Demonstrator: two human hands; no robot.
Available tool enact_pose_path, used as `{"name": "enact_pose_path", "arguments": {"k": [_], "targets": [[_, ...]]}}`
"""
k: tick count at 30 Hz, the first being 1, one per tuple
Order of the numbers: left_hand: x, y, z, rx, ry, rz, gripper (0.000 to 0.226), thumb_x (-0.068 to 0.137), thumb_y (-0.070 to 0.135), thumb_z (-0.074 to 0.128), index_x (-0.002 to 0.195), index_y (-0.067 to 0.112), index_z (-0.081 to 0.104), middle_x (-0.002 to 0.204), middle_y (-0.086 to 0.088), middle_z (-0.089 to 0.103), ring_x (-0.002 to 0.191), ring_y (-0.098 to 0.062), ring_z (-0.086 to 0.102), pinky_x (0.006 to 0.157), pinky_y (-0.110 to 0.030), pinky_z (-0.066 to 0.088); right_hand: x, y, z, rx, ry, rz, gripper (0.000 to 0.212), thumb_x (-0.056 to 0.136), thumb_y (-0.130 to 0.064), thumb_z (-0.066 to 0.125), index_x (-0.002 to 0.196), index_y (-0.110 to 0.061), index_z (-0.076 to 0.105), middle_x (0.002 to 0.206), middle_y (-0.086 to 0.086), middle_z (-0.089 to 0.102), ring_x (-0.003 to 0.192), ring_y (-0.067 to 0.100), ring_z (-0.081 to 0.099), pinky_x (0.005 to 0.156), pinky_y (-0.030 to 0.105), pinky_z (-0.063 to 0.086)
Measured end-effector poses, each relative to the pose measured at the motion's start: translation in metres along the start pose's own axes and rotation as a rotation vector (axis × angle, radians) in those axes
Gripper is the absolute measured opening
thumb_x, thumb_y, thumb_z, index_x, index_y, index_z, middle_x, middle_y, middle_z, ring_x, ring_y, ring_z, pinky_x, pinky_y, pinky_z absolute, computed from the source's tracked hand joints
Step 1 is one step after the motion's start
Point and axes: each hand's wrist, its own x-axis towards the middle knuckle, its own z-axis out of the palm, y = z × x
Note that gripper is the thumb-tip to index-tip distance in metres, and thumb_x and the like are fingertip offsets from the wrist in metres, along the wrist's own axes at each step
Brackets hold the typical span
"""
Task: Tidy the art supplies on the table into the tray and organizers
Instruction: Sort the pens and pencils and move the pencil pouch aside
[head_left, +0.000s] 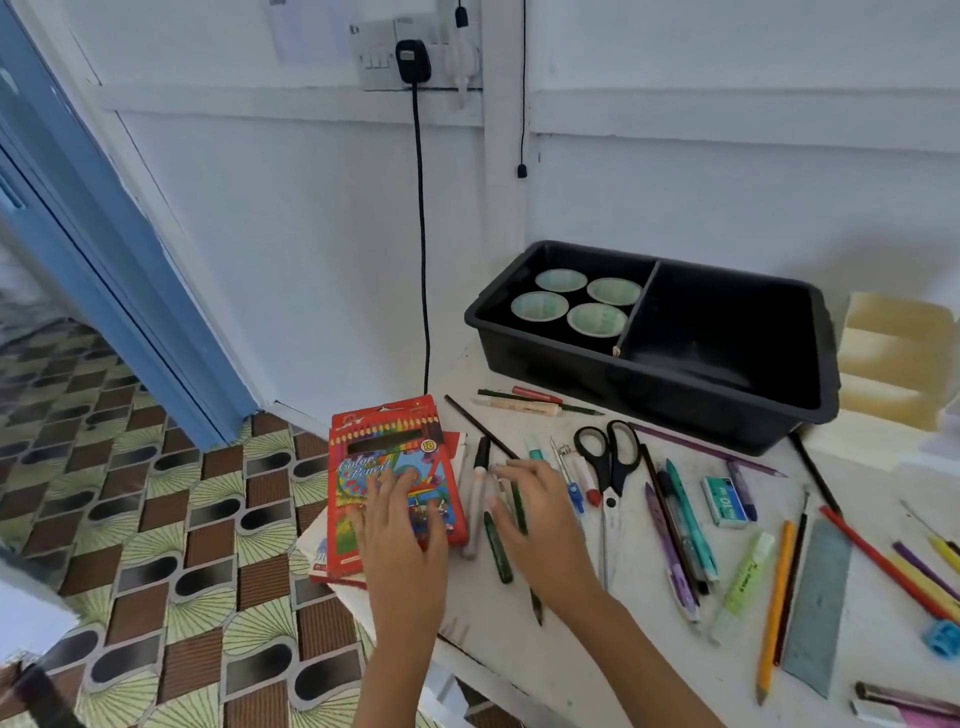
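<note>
White worktop (498, 644) is a mess tbh; black tray (649, 384) sits at the far edge, four paper cups (597, 319) in its left compartment, right one bare; red colour pencil box (395, 457) lies at the left edge with the left hand (400, 530) flat on it, fingers spread, not gripping; right hand (540, 514) is just beside it, fingers stretched over a green pencil (518, 506), gripping nothing; grey ruler (818, 608) lies toward the right edge; scissors (610, 457) lie mid-worktop among loose pens.
</note>
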Motion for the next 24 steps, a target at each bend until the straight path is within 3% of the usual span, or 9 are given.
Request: {"name": "enact_pose_path", "arguments": {"k": [2, 5, 8, 10, 13, 17, 21, 24], "targets": [[-0.002, 0.011, 0.009, -0.034, -0.032, 0.039, 0.042, 0.093, 0.019, 0.055, 0.135, 0.013, 0.047, 0.148, -0.005, 0.036, 0.143, -0.018, 0.014, 0.116, -0.034, -0.001, 0.002, 0.011, -0.012, -0.034, 0.147, 0.05, 0.028, 0.093, -0.017, 0.055, 0.12, -0.018, 0.059, 0.116, -0.008, 0.051, 0.106, -0.003, 0.038, 0.094, 0.005, 0.029], [-0.006, 0.026, 0.02, -0.094, -0.088, 0.047, 0.044, 0.095, 0.022, 0.052, 0.138, 0.017, 0.043, 0.149, 0.003, 0.028, 0.138, -0.009, 0.003, 0.116, -0.037, 0.002, 0.005, 0.027, -0.031, -0.131, 0.322, 0.166, 0.026, 0.09, -0.009, 0.058, 0.116, -0.013, 0.063, 0.111, 0.0, 0.059, 0.103, 0.006, 0.044, 0.093, 0.019, 0.039], [-0.009, 0.032, 0.03, -0.104, -0.123, 0.139, 0.041, 0.095, 0.02, 0.051, 0.135, 0.017, 0.046, 0.148, 0.002, 0.032, 0.138, -0.007, 0.009, 0.116, -0.032, -0.001, 0.006, 0.041, -0.041, -0.2, 0.27, 0.269, 0.028, 0.089, -0.013, 0.061, 0.117, -0.012, 0.061, 0.113, 0.002, 0.059, 0.107, 0.012, 0.046, 0.09, 0.017, 0.033], [-0.01, 0.032, 0.038, -0.095, -0.147, 0.14, 0.039, 0.094, 0.019, 0.051, 0.133, 0.018, 0.048, 0.147, -0.002, 0.039, 0.142, -0.015, 0.018, 0.116, -0.03, -0.001, 0.006, 0.046, -0.041, -0.217, 0.221, 0.302, 0.03, 0.09, -0.017, 0.06, 0.12, -0.013, 0.06, 0.115, 0.001, 0.058, 0.11, 0.013, 0.045, 0.093, 0.02, 0.034], [-0.013, 0.032, 0.047, -0.088, -0.167, 0.111, 0.038, 0.094, 0.021, 0.051, 0.132, 0.02, 0.05, 0.146, -0.001, 0.04, 0.144, -0.021, 0.018, 0.116, -0.031, 0.002, 0.006, 0.046, -0.04, -0.313, 0.181, 0.285, 0.035, 0.093, -0.021, 0.055, 0.128, -0.016, 0.055, 0.121, -0.001, 0.056, 0.113, 0.012, 0.044, 0.096, 0.021, 0.034], [-0.021, 0.039, 0.051, -0.13, -0.138, 0.186, 0.035, 0.091, 0.012, 0.056, 0.125, 0.017, 0.056, 0.139, 0.0, 0.049, 0.137, -0.005, 0.019, 0.117, -0.031, 0.006, 0.005, 0.043, -0.038, -0.499, 0.112, 0.192, 0.037, 0.092, -0.018, 0.056, 0.129, -0.017, 0.052, 0.121, 0.0, 0.056, 0.113, 0.015, 0.045, 0.095, 0.024, 0.034], [-0.032, 0.044, 0.054, -0.138, -0.155, 0.242, 0.033, 0.091, 0.009, 0.057, 0.124, 0.013, 0.057, 0.138, -0.004, 0.05, 0.134, -0.005, 0.021, 0.114, -0.024, 0.0, 0.0, 0.046, -0.037, -0.356, 0.222, 0.202, 0.027, 0.088, -0.013, 0.061, 0.115, -0.012, 0.065, 0.106, 0.003, 0.062, 0.104, 0.018, 0.051, 0.086, 0.022, 0.035], [-0.038, 0.045, 0.06, -0.12, -0.177, 0.239, 0.034, 0.094, 0.014, 0.053, 0.128, 0.015, 0.054, 0.142, 0.0, 0.044, 0.135, -0.003, 0.012, 0.115, -0.026, -0.002, -0.006, 0.047, -0.043, -0.196, 0.32, 0.263, 0.028, 0.084, -0.011, 0.065, 0.112, -0.013, 0.066, 0.101, 0.0, 0.061, 0.099, 0.013, 0.052, 0.084, 0.017, 0.036]]}}
